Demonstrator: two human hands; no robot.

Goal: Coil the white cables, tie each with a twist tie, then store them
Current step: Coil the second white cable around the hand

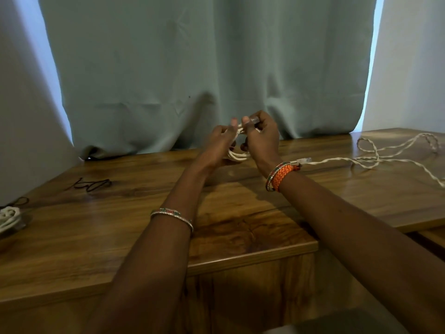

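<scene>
Both hands hold a coil of white cable above the desk (pixel 144 227).
The left hand (pixel 218 147) has its fingers curled round the coil (pixel 237 155); the right hand (pixel 261 137) pinches the coil's plug end (pixel 254 121) at the top. A loose cable (pixel 375 157) trails across the desk to the right, a finished coil (pixel 9 219) lies at the left edge, and dark ties (pixel 92 184) lie nearby.

White cable (pixel 237 155), seemingly woven orange wristband (pixel 282 174)
</scene>
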